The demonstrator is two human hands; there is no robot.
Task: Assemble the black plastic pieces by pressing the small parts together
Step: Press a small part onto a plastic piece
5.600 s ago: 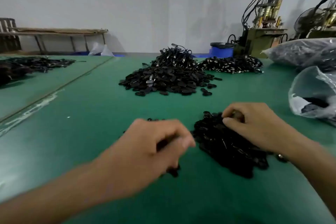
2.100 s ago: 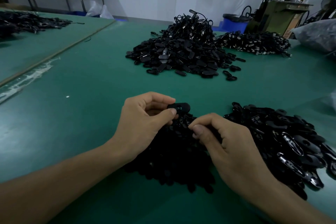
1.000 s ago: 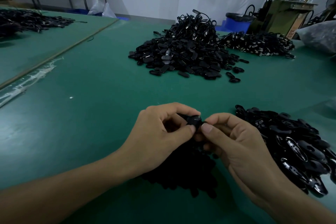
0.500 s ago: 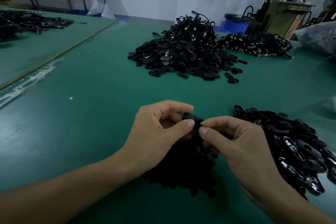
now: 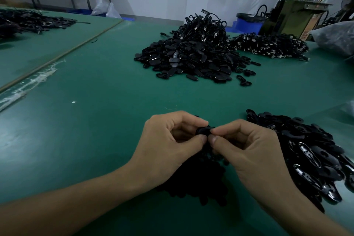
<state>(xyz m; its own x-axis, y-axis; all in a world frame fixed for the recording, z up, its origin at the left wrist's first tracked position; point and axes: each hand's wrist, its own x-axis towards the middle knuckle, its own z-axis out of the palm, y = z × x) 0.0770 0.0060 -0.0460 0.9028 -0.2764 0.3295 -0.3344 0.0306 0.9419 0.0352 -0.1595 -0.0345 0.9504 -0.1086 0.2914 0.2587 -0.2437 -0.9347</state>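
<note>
Black plastic piece sits dead centre, just above the table, pinched at both ends: left hand on its left end, right hand on its right. Its long axis looks to run hand to hand, so the press goes inward. The fingertips hide the joint itself. A dark pile lies underneath, with a glossier pile to the right.

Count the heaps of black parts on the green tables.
5: far-left heap, centre heap, back-right heap, near-right heap, nearest heap, partly hidden. The bag may hide more.
</note>
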